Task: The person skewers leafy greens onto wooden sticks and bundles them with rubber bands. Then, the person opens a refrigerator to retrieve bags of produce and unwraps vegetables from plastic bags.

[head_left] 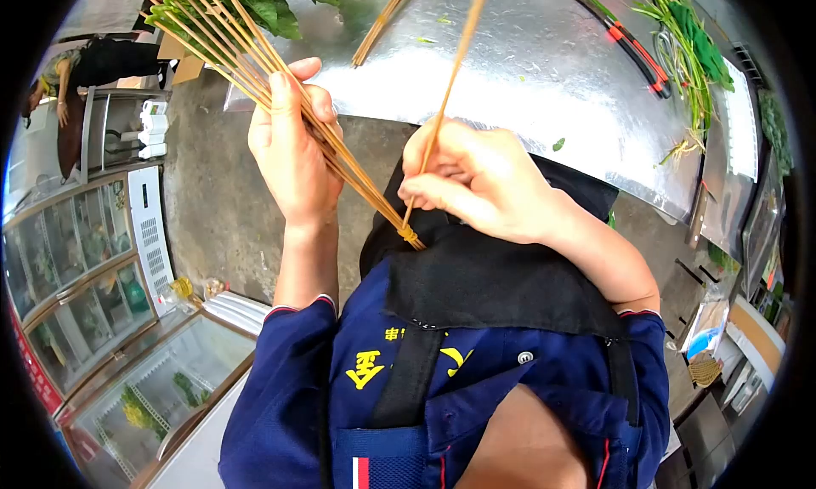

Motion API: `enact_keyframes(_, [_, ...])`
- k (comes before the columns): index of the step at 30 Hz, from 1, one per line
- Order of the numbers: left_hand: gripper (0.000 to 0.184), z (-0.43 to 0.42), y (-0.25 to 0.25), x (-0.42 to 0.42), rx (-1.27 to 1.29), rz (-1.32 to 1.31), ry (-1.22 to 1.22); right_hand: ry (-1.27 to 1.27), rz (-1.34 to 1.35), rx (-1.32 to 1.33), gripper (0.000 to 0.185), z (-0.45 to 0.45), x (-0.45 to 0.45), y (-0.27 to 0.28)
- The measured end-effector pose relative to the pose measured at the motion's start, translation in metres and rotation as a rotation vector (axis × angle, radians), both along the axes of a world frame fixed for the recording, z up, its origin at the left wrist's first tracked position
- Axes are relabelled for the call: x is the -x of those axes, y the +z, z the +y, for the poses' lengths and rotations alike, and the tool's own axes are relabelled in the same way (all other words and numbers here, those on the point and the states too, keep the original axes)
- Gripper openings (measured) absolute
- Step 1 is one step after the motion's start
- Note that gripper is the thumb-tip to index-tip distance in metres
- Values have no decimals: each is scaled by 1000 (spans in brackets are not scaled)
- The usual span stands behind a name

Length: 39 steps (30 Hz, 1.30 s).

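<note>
My left hand (pixel 293 136) is wrapped round a bundle of thin wooden skewers (pixel 353 170). Green pieces sit on the skewers' far ends at the upper left, and a yellow band (pixel 409 234) ties their near ends together close to my chest. Between the thumb and fingers of my right hand (pixel 480 179) is a single skewer (pixel 455 72), which points up over the table. Its lower end is at the banded end of the bundle; whether it is inside the band I cannot tell.
On the metal table (pixel 510 72) are more skewers (pixel 387 21), leafy greens (pixel 263 4), red-and-black pliers or shears (pixel 629 47) and long-rooted green stems (pixel 693 72). Glass-doored cases (pixel 81 251) stand at the left. A person (pixel 64 85) is at the upper left.
</note>
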State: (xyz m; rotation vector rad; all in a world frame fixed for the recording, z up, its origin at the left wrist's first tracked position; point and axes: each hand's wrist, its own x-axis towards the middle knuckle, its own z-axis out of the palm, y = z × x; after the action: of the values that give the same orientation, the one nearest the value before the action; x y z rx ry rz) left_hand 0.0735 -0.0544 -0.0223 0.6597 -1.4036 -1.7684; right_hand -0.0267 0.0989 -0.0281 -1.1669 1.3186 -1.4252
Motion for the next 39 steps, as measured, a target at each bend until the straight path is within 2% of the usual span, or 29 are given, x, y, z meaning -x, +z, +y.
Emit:
enact_keyframes(3, [31, 1, 0, -2, 8, -20, -8, -118, -64, 81, 7, -4, -2, -4])
enact_keyframes(9, [31, 1, -1, -3, 84, -46, 24, -217, -17, 123, 11, -5, -9, -6])
enact_keyframes(16, [31, 6, -1, -7, 70, -53, 36, -106, 56, 105, 12, -2, -14, -10])
enact_keyframes(19, [30, 9, -1, -8, 39, -55, 66, -90, 28, 88, 12, -1, -16, -14])
enact_keyframes(20, [30, 11, -1, -8, 25, -59, 78, -102, -57, 72, 12, -1, -18, -14])
enact_keyframes(23, [29, 15, -6, -8, -34, -63, 99, -18, 10, 18, 13, -8, -16, -18])
enact_keyframes(27, [29, 17, -6, -9, -29, -50, 55, 158, 254, 16, 13, -20, -8, -6])
enact_keyframes(31, [28, 22, -5, -9, -5, -53, 74, 235, 182, -46, 11, -21, -9, -9])
enact_keyframes(34, [27, 14, -2, -10, 10, -60, 129, 297, 189, 41, 12, -13, -18, -19])
enact_keyframes(35, [26, 10, 0, -11, 16, -66, 149, 346, 144, -54, 12, -11, -17, -19])
enact_keyframes(37, [28, 8, 3, -14, 4, -54, 94, 277, 145, -79, 11, -7, -16, -16])
enact_keyframes(39, [27, 7, 6, -13, 0, -56, 99, 155, -19, -96, 11, -8, -10, -14])
